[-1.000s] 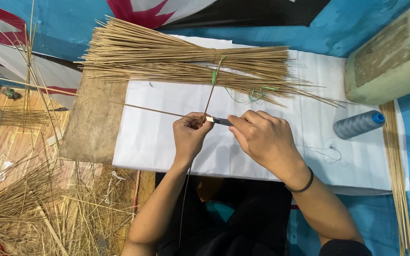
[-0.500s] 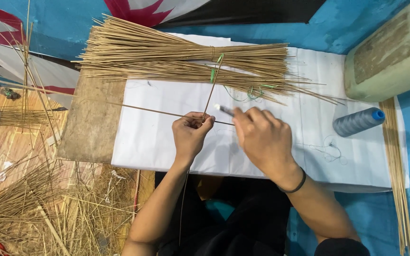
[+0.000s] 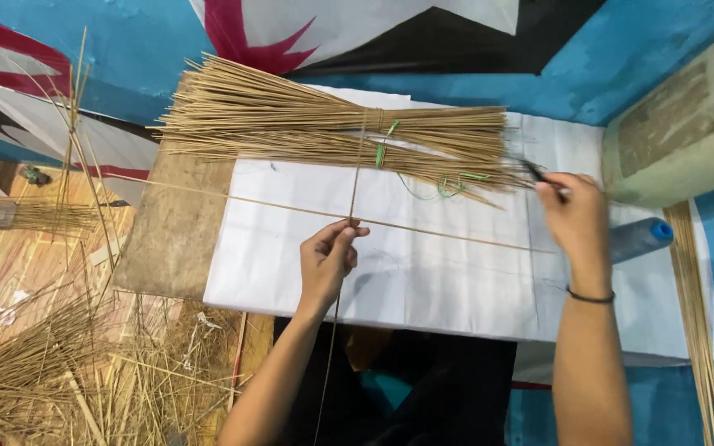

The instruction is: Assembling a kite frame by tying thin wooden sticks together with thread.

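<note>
My left hand (image 3: 328, 258) pinches two thin bamboo sticks (image 3: 274, 207) where they cross, one running left to right and one running away from me, over a white paper sheet (image 3: 423, 281). My right hand (image 3: 573, 216) is off to the right near the end of the stick bundle (image 3: 316, 132), holding a small dark blade-like tool (image 3: 535, 172). A black band circles that wrist. The bundle lies across the paper's far edge, tied with green thread (image 3: 383, 149).
A blue thread spool (image 3: 640, 238) lies right of my right hand, beside a grey-green cylinder (image 3: 679, 132). More sticks (image 3: 696, 314) lie along the right edge. A wooden board (image 3: 171, 231) sits under the paper's left side. Loose sticks and straw (image 3: 35, 363) litter the floor at left.
My right hand has drawn away from the crossing point to the right with the tool in it. My left hand stays pinched on the crossed sticks.
</note>
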